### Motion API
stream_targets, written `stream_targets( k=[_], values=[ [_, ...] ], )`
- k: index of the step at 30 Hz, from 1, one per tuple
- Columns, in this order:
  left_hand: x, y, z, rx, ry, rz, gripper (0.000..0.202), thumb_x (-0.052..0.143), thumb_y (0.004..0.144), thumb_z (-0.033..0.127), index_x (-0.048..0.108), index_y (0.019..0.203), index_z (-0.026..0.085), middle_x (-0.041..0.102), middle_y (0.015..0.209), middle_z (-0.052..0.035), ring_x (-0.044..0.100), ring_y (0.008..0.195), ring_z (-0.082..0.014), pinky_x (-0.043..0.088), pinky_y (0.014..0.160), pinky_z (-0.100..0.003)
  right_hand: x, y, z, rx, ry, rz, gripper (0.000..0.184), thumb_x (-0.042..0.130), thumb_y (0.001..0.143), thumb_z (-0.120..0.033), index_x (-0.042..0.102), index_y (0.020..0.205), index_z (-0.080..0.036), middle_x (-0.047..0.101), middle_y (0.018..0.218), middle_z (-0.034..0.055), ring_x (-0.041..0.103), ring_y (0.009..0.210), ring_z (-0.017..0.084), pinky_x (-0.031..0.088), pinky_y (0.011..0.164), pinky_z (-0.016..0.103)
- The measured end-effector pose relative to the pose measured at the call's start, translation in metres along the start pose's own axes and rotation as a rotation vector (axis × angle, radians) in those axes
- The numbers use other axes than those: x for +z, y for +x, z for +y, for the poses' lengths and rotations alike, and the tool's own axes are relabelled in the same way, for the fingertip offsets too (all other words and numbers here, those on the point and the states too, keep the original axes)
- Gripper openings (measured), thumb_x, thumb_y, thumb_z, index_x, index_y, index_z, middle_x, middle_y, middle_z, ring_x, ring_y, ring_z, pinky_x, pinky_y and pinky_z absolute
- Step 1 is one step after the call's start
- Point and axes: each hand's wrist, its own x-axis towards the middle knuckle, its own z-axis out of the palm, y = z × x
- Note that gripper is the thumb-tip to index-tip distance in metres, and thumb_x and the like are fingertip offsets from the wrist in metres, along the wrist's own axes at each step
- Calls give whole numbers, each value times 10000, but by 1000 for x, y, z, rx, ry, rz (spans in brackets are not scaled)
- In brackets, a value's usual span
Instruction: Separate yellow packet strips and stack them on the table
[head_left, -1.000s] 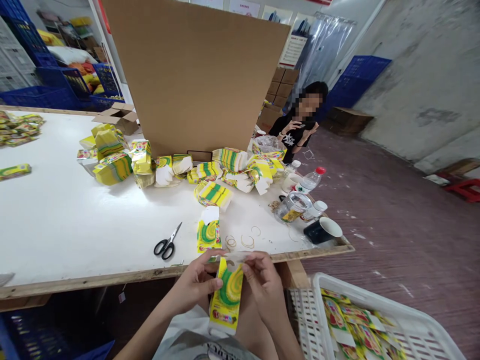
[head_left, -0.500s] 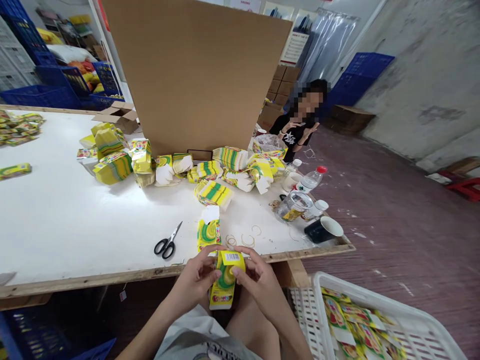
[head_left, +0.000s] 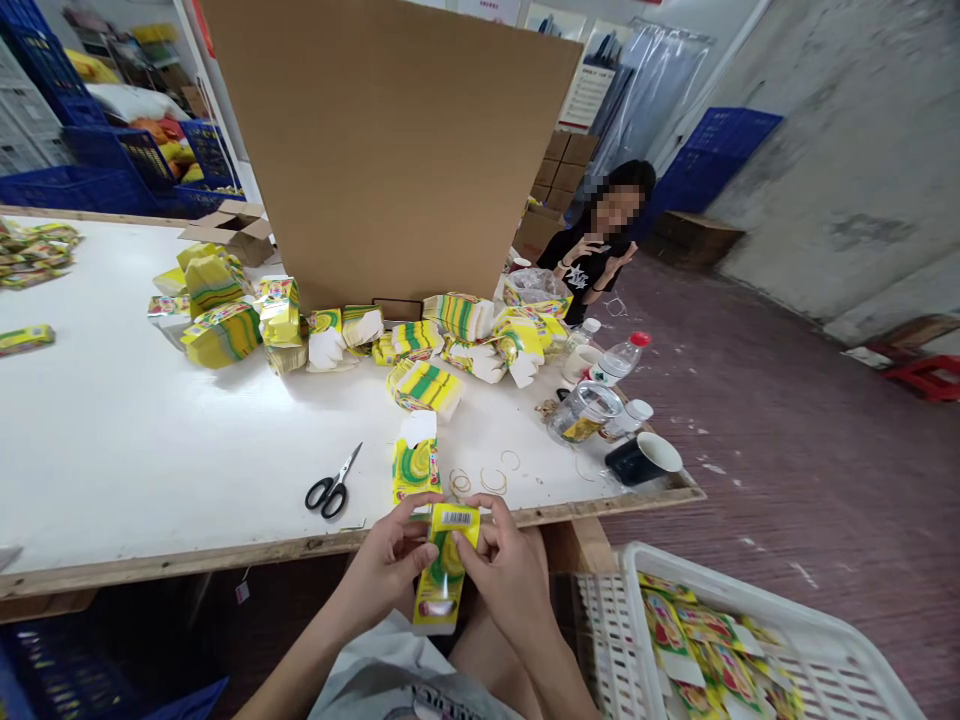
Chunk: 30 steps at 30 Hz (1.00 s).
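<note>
A yellow and green printed carton (head_left: 444, 575) with a barcode at its top end is held above my lap, just off the table's front edge. My left hand (head_left: 394, 555) grips its left side, thumb on the front face. My right hand (head_left: 499, 560) holds the right side, its thumb pressing on the printed face. Beyond my hands, another flat carton (head_left: 415, 468) with a white flap lies on the table. Tan rubber bands (head_left: 493, 481) lie to its right, and black-handled scissors (head_left: 334, 484) to its left.
Bundles of folded cartons (head_left: 225, 330) line the foot of a tall cardboard sheet (head_left: 390, 150). A dark mug (head_left: 643, 458), a clear jar (head_left: 585, 412) and bottles stand at the table's right corner. A white basket (head_left: 825, 640) with printed packs is low right. Another person (head_left: 589, 255) sits beyond.
The carton has tipped slightly in my hands, its lower end lower and its barcode panel turned more toward me. My right thumb has shifted a little left on it.
</note>
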Motion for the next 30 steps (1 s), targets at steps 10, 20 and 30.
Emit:
stream_targets(
  k=[10,20,30],
  values=[
    [5,1,0,-5,-21,-8,592,709,811,341,459,1328,198,745,1003,-100,696,913,-235,502,827,-332,2,-4,-1,55,60,-35,355,600,797,-271,528,1137,-201,495,503,-104,512,492,156,344,501,221],
    [3,3,2,-50,-86,39,527,791,729,281,529,1175,181,766,885,-70,708,743,-195,519,700,-280,-6,4,10,44,367,-5,259,662,814,-409,697,966,-202,625,652,-18,564,600,159,436,571,242],
    [15,9,-8,43,-11,-10,395,705,790,222,561,1157,187,757,943,-73,691,854,-197,494,770,-287,-9,4,19,179,757,62,288,853,628,-401,701,762,-198,722,776,36,645,734,203,511,691,306]
  ],
)
